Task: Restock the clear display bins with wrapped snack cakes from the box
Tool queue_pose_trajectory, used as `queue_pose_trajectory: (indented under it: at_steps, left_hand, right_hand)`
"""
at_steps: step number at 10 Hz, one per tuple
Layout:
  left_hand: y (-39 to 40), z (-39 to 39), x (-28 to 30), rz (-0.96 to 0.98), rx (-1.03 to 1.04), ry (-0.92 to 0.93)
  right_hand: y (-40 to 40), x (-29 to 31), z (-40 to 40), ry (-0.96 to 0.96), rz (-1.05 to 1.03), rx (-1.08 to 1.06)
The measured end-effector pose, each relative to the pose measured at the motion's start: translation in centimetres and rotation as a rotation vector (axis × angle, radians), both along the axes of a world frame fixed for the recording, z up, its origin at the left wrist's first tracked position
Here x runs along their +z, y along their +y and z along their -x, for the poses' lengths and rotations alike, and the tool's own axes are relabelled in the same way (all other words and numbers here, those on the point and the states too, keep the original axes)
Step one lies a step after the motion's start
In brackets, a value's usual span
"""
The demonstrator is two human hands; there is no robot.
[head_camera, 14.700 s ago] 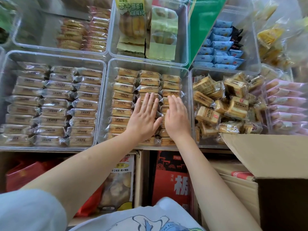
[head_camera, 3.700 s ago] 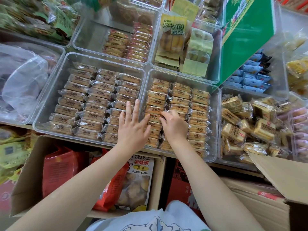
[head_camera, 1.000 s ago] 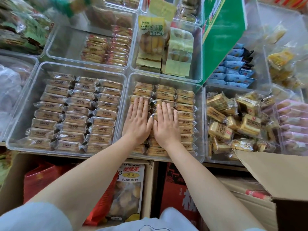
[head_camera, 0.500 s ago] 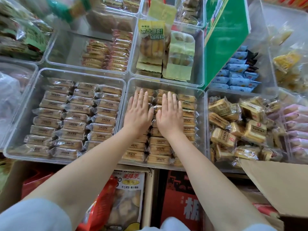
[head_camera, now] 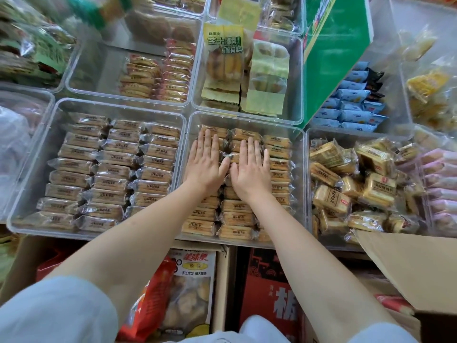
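Middle clear bin (head_camera: pixel 300 184): three columns of wrapped snack cakes (head_camera: pixel 236 217), laid flat in rows, front rows plainly legible, lettering too small to read.

Left hand (head_camera: pixel 206 167): flat on the left column, fingers straight and together, gripping nothing. Right hand (head_camera: pixel 251 170): flat on the centre column just beside the left, thumbs nearly touching, fingers straight, likewise gripping nothing. Cakes under both palms hidden; right column (head_camera: pixel 279 154) uncovered along its full length.

Left clear bin (head_camera: pixel 37 154): three columns of similar cakes in paler wrappers (head_camera: pixel 111 169), tidily rowed; far end of the bin floor bare.

Right clear bin (head_camera: pixel 308 194): chunkier wrapped cakes (head_camera: pixel 331 199) heaped loosely (no rows), near corner hidden behind the cardboard box flap (head_camera: pixel 410 271).

Cardboard box: only a flap and a dark edge of the opening visible at lower right, cut off by the frame; contents not to be seen.

Back row: clear bin with two short stacks of wrapped biscuits (head_camera: pixel 155 75); clear bin with yellow-green packets (head_camera: pixel 225 58), one standing upright with printed characters. Green carton (head_camera: pixel 331 53) leaning between bins. Blue-wrapped packets (head_camera: pixel 353 105) beyond it, partly hidden by the carton's edge.

Far right: pink-wrapped items (head_camera: pixel 440 184), blurred, cut off. Far left: clear plastic bag (head_camera: pixel 12 144), contents indistinct.

Below the shelf: red bags (head_camera: pixel 148 305), a packet of round biscuits (head_camera: pixel 193 288), a red box with large characters (head_camera: pixel 269 288), all partly covered by forearms.
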State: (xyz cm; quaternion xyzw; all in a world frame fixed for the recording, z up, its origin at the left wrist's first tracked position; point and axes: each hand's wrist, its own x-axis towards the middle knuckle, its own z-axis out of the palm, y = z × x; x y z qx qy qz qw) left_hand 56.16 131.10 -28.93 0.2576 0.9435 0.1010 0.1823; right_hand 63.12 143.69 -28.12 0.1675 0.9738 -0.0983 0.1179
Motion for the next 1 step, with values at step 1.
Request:
queue_pose_trajectory:
  at_steps: [1]
  left_hand:
    - [-0.58,-0.51,2.5,-0.242,0.04,0.031]
  right_hand:
    - [0.23,2.78,-1.14,0.22,0.123,-0.051]
